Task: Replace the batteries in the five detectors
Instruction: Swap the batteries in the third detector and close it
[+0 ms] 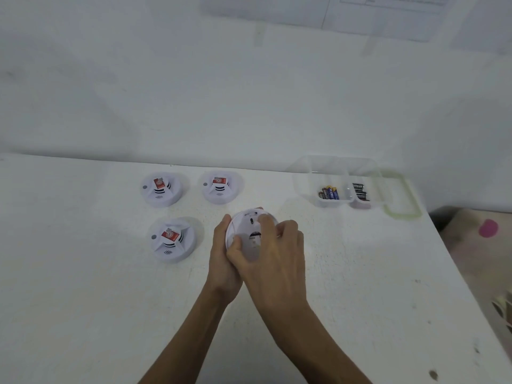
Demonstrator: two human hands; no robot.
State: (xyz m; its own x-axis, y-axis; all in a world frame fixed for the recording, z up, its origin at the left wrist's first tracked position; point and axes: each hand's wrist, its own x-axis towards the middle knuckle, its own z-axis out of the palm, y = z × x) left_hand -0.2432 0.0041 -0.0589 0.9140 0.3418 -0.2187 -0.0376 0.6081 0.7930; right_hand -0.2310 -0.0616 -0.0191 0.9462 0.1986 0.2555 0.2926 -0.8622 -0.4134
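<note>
A round white detector is tilted back-side up between both hands above the table. My left hand cups its left rim from below. My right hand lies over its back, fingers spread across the cover. Three more white detectors, each with a red sticker on top, stand on the table: one at the back left, one at the back middle, one in front left. A clear plastic box at the back right holds blue batteries in one compartment and black batteries in the other.
The white table runs against a white wall; its right edge slants down past the box. The box's clear lid with a green rim lies open to the right. Beyond the table's right edge, a pink object lies on the floor.
</note>
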